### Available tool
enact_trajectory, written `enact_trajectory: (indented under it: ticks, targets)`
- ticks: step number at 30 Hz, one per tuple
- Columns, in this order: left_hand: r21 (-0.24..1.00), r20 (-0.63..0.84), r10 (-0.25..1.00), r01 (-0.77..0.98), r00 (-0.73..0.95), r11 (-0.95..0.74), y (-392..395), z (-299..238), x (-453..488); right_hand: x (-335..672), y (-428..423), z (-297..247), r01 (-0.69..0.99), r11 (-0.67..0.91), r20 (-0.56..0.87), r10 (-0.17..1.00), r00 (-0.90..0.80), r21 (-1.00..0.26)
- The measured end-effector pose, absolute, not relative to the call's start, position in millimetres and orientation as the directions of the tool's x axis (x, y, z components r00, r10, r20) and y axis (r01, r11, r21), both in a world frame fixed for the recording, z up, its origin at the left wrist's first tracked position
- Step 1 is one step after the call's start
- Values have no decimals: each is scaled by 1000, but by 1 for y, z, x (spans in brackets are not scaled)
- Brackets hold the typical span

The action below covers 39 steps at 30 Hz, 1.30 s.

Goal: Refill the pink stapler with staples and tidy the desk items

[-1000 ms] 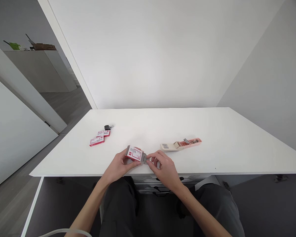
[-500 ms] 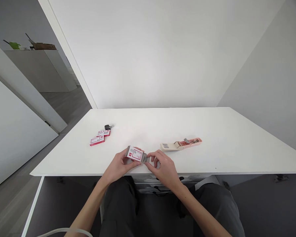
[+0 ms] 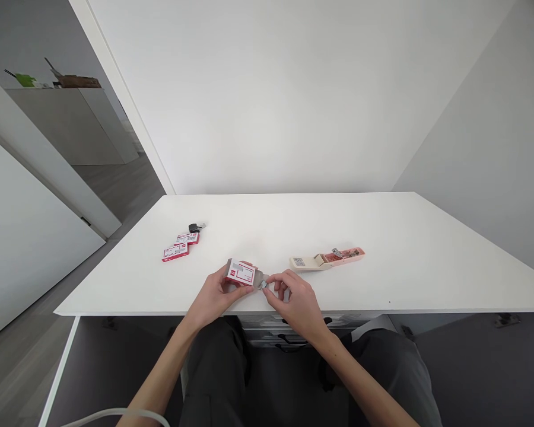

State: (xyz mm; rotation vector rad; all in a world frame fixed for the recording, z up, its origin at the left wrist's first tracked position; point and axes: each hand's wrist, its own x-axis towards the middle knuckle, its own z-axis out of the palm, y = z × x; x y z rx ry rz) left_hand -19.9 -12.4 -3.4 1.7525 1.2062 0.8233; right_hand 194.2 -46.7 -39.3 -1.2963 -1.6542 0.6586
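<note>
My left hand [image 3: 213, 296] grips a small red-and-white box [image 3: 241, 273] just above the near edge of the white table [image 3: 293, 225]. A grey flap or inner tray sticks out of the box's right end. My right hand [image 3: 296, 296] pinches that grey end [image 3: 262, 281] with thumb and forefinger; what comes out of it is too small to make out. Just beyond my right hand lies a pink-and-cream stapler [image 3: 327, 260], opened flat.
Two more red-and-white boxes [image 3: 180, 247] lie at the table's left, with a small black clip-like item [image 3: 194, 228] behind them. A grey cabinet [image 3: 71, 124] stands far left across the floor. Walls close the back and right.
The box has tilted flatter in my left hand and my right fingers have shifted slightly on its grey end. Nothing else has moved.
</note>
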Motion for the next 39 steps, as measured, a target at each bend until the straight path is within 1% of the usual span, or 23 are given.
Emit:
enact_trajectory:
  ticks: [9, 15, 18, 23, 26, 28, 32, 35, 39]
  targets:
    - [899, 91, 944, 381, 317, -215, -16, 3, -17, 190, -47, -35, 490, 275, 326, 945, 19, -827]
    - [890, 106, 934, 387, 342, -243, -19, 7, -14, 186, -45, -38, 538, 269, 358, 931, 67, -799]
    - [877, 118, 937, 409, 329, -254, -18, 5, -14, 186, -44, -40, 542, 274, 375, 924, 82, -794]
    - [889, 125, 970, 411, 207, -202, -15, -2, -18, 187, -43, -42, 524, 269, 372, 923, 101, -808]
    - [923, 107, 986, 357, 125, -145, -14, -4, -20, 187, -43, -42, 527, 258, 360, 928, 100, -810]
    - [943, 102, 988, 306, 114, -133, -13, -3, -21, 188, -44, -43, 538, 256, 353, 932, 83, -803]
    - [963, 106, 978, 225, 181, -146, -14, 2, -23, 191, -47, -40, 521, 278, 323, 946, -5, -807]
    - [962, 97, 962, 224, 253, -156, -14, 6, -25, 196, -48, -33, 439, 277, 274, 959, -73, -854]
    - [964, 66, 933, 220, 353, -151, -16, 9, -27, 201, -47, -26, 362, 231, 205, 973, -109, -903]
